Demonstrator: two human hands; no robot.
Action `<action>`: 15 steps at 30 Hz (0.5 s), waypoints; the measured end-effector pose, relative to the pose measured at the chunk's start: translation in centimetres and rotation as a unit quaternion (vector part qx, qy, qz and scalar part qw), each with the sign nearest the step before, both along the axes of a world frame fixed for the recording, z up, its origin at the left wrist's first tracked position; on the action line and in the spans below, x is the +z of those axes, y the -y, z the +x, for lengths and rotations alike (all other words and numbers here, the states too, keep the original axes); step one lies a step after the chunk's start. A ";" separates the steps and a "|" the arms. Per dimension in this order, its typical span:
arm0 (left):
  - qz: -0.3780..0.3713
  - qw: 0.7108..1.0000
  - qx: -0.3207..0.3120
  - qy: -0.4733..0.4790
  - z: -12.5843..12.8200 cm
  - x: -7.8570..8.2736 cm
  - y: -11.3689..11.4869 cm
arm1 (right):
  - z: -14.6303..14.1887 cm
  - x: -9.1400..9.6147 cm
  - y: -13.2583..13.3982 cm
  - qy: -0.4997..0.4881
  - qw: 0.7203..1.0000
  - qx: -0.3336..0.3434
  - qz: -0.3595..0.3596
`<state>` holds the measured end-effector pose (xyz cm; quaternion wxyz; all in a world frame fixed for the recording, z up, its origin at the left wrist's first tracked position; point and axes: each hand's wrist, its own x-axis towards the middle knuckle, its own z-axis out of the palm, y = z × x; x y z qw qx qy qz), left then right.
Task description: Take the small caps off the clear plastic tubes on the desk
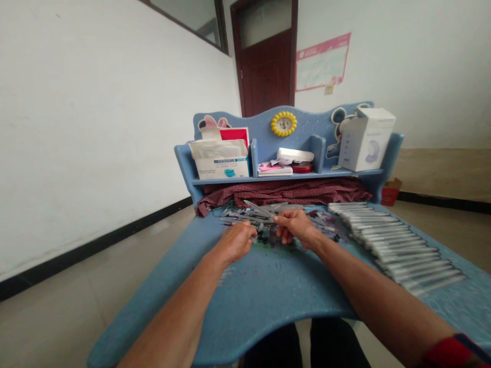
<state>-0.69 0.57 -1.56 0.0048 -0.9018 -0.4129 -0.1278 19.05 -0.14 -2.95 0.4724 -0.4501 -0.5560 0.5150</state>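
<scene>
My right hand (297,227) is closed, with thumb and forefinger pinched on a slim grey pen barrel (259,209) that points up and to the left. Close beside it, my left hand (237,241) has its fingers curled together at the near edge of the loose parts; whatever they hold is hidden. Small black pen caps (262,236) lie between the two hands. Behind them spreads a jumble of grey pen barrels (284,206). To the right, many pens (395,248) are laid side by side in a long, slanting row.
The blue desk (276,291) has ink stains. A bunched checked cloth (284,191) runs along its back, under a shelf holding a mask box (222,167), papers (274,169), a red round tin (302,167) and a white box (366,140). A wall (95,112) stands at left.
</scene>
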 end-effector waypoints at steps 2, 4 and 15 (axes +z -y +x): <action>0.003 1.000 0.002 -0.029 0.3 0.2 0.4 | 0.0 0.0 0.1 0.005 1.000 0.002 -0.001; 0.009 0.998 0.006 -0.054 0.5 0.4 0.7 | -0.1 0.1 0.1 0.009 1.000 0.002 -0.001; 0.025 0.993 -0.003 -0.115 0.5 0.6 0.7 | -0.2 -0.1 0.2 0.022 1.000 0.004 0.003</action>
